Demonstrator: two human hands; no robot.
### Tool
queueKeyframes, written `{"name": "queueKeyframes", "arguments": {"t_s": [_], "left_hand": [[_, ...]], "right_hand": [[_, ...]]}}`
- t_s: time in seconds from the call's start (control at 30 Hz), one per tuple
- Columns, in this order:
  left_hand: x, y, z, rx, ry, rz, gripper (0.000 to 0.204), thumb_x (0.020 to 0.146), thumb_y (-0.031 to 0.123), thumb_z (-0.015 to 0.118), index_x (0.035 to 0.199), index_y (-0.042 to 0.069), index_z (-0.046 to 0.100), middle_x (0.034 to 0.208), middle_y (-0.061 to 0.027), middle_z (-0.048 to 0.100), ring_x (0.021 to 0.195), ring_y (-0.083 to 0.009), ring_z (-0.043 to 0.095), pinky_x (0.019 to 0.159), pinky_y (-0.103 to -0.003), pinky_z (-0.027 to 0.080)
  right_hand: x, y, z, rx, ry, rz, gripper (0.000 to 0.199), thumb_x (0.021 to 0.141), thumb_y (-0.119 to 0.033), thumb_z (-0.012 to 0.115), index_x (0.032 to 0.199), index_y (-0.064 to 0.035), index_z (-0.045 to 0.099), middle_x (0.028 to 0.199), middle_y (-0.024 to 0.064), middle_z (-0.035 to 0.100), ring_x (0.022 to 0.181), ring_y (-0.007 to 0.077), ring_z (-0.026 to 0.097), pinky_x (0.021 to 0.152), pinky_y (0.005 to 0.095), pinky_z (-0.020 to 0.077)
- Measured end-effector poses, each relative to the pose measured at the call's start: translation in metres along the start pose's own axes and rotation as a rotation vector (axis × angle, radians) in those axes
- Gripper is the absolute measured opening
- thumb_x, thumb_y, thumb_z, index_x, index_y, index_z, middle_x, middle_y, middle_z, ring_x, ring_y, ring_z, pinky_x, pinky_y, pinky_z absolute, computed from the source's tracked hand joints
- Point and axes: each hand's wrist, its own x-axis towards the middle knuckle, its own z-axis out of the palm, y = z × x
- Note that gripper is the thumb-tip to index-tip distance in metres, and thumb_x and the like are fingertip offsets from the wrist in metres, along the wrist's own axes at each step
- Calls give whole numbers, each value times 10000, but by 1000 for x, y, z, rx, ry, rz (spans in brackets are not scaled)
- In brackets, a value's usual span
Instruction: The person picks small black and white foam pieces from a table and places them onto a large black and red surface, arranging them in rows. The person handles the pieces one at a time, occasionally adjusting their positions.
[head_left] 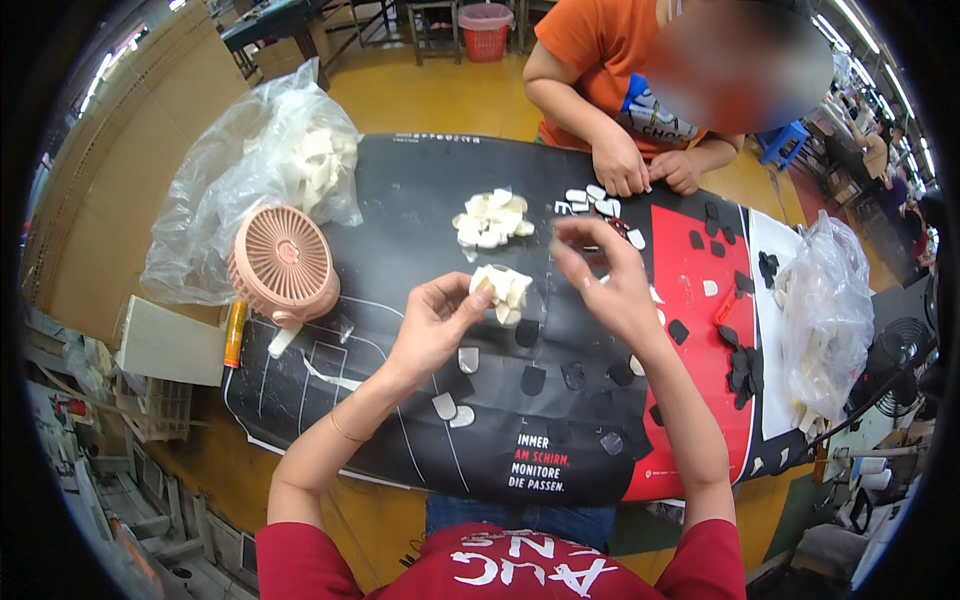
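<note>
My left hand (437, 318) is closed around a bunch of small cream-white flat pieces (506, 296), pinched between thumb and fingers above the black mat (400, 240). Just beyond it lies a loose pile of similar cream pieces (492, 220). My right hand (612, 280) hovers to the right of the bunch, its fingers curved and apart, with nothing visible in them. Under and around my hands, rounded tab-shaped pieces are scattered, some white (468, 360), some black (533, 379). Their material is not clear.
A pink fan (286, 262) and a clear bag of cream pieces (322, 165) stand at left, beside an orange tube (235, 334). Opposite, a co-worker's hands (622, 165) work near white pieces (580, 197). Another plastic bag (825, 310) lies right of the red area (690, 400).
</note>
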Motion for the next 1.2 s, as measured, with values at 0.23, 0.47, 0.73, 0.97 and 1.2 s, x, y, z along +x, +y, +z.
{"name": "queueKeyframes", "arguments": {"t_s": [0.23,0.47,0.73,0.97,1.2], "left_hand": [[-60,-2,46,-139,-237,-160,201,987,123,650,1056,-59,701,989,-48,694,885,-75,640,798,-236,530],[-95,-14,80,-76,-181,-171,190,968,103,672,1021,-76,709,981,-95,678,826,-76,640,714,-232,547],[-119,-28,92,36,-224,-386,206,986,128,656,985,-76,676,876,-58,676,776,-58,625,658,-238,517],[-127,-44,99,792,-208,189,173,847,91,759,975,24,663,884,-102,625,722,-289,641,633,-380,527],[-112,-31,92,763,-190,210,459,772,142,829,1182,56,641,977,-100,633,814,-256,640,701,-359,532]], "right_hand": [[-114,-42,-18,-148,-71,-95,301,789,-123,835,1029,-20,686,990,111,670,865,204,657,728,302,524],[-174,-33,-15,-118,14,3,247,778,-38,820,983,-27,683,952,103,675,834,193,667,702,290,536],[-211,-18,-5,-197,0,62,201,769,-81,798,923,-56,672,937,32,681,803,251,649,679,363,468],[-237,-20,-15,135,205,328,139,879,46,676,971,-16,592,955,148,683,848,249,665,763,329,540],[-225,-18,-24,-244,61,140,149,876,15,691,979,-11,587,953,138,677,823,242,652,753,330,527]]}}
